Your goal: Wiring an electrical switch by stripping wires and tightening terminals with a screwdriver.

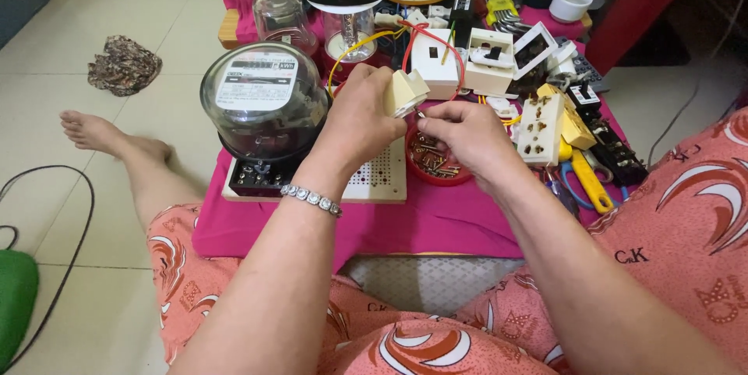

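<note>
Left hand (360, 114) curled round cream lamp holder (407, 92), lifted above tabletop (436, 223) middle. Right hand (465, 137) fingertips pinched on small screw (421, 115) at holder's underside, over red screw dish (436, 160).

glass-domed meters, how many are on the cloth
2. A large electric meter stands just beside the left hand; a smaller domed meter sits behind it. Clutter further back may hide others.

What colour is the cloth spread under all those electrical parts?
The cloth is bright magenta pink, plain with no pattern; the head view shows it best.
</note>
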